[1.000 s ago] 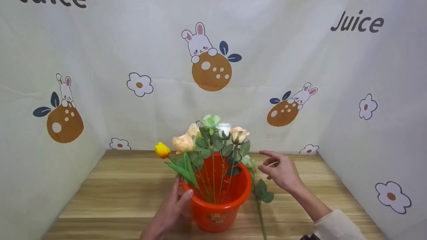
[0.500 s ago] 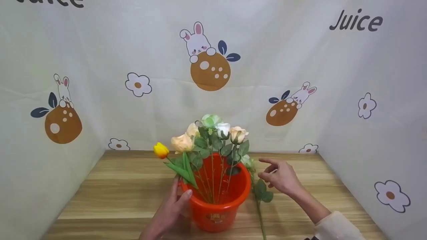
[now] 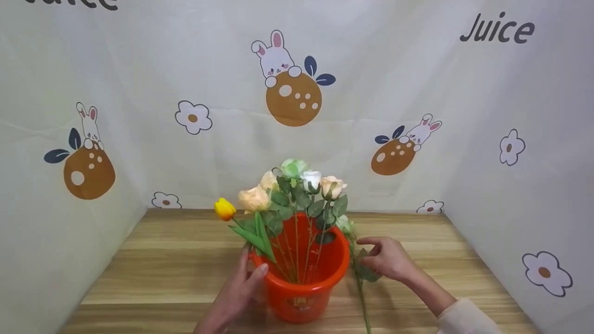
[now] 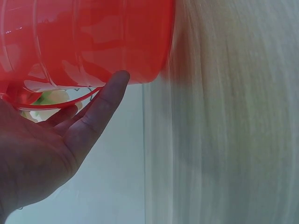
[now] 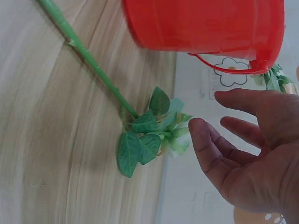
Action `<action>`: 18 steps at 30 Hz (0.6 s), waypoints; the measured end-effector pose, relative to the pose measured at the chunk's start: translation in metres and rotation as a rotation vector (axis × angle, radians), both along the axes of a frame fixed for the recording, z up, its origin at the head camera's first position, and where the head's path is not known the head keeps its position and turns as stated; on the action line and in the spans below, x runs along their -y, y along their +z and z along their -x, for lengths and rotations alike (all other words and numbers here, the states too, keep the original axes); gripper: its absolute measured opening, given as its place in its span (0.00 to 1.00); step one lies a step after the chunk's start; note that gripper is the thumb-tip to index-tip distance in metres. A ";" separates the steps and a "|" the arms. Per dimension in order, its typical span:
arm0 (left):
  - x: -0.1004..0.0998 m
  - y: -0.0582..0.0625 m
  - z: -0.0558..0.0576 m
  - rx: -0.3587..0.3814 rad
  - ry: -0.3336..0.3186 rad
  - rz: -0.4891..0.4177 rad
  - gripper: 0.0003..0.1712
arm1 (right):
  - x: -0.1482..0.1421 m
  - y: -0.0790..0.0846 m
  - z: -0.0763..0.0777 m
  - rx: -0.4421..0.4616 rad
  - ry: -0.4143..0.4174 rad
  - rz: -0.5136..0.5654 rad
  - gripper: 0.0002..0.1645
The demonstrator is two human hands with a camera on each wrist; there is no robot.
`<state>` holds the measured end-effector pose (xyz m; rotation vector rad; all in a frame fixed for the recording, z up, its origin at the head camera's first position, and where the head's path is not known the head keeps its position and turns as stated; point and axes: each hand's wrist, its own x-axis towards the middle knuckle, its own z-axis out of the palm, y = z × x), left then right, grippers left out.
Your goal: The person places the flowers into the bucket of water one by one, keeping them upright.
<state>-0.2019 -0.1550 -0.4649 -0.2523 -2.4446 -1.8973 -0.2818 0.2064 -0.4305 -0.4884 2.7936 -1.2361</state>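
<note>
My left hand [image 3: 236, 285] rests on the left side of a red plastic bucket [image 3: 301, 304]; in the left wrist view its straight fingers [image 4: 105, 100] lie along the bucket wall and beside the handle [image 4: 56, 106]. Artificial flowers stand in the bucket: a yellow-orange tulip [image 3: 225, 209], peach roses [image 3: 254, 198], a white rose [image 3: 311, 180] and a pale green bloom [image 3: 294, 168]. To the bucket's right a pale green artificial flower [image 5: 177, 135] lies on the table. Over its leaves [image 3: 371, 272] hovers my right hand [image 3: 389, 260], loosely bent, nothing between its fingers.
A wood-grain table [image 3: 171, 269] lies underneath. Behind and on both sides hangs a pale cloth [image 3: 222, 60] printed with rabbits, oranges and flowers. The lying flower's long green stem [image 5: 88, 58] runs toward the table's near edge.
My right hand has come down and slightly toward me, from beside the lying flower's head to over its leaves. My left hand and the bucket have stayed in place.
</note>
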 end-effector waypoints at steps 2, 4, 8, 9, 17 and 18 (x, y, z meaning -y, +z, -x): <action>0.000 0.000 0.000 -0.006 -0.002 0.000 0.47 | -0.001 -0.003 0.000 0.017 0.008 -0.020 0.29; -0.001 0.001 0.000 -0.012 -0.002 -0.008 0.47 | -0.001 -0.006 -0.001 0.044 0.018 -0.038 0.29; -0.001 0.001 -0.001 0.000 0.002 -0.015 0.47 | -0.001 -0.013 -0.002 0.065 0.067 -0.085 0.28; -0.001 0.001 -0.001 0.006 0.003 -0.017 0.47 | -0.001 -0.015 -0.003 0.063 0.085 -0.099 0.28; -0.001 0.002 0.000 0.039 0.011 -0.030 0.47 | -0.004 -0.027 -0.003 -0.023 0.238 -0.224 0.21; -0.001 0.002 0.000 0.040 0.013 -0.028 0.47 | -0.004 -0.027 -0.003 -0.040 0.255 -0.235 0.20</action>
